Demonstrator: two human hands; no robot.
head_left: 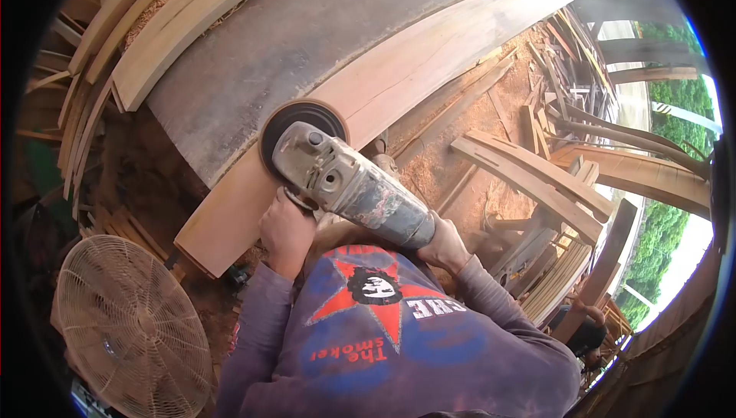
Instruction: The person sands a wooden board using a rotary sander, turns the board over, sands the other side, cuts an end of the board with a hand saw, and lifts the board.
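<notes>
From my head camera, my shirt (429,364) reads "CHE" and "The smoker". My right hand (446,243) wraps the rear of the grinder (376,203); my left hand (287,230) is curled at its side handle, though the fingertips are hidden, as far as I can tell. Just beyond my fingers, its disc (277,128) covers part of the long board (445,58). A fan (134,326) stands left, timber (529,177) right.

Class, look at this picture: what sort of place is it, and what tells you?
Probably a woodworking shop: a power tool with a disc is held over a long board, sawdust covers part of the ground, and cut wood lies about.
</notes>
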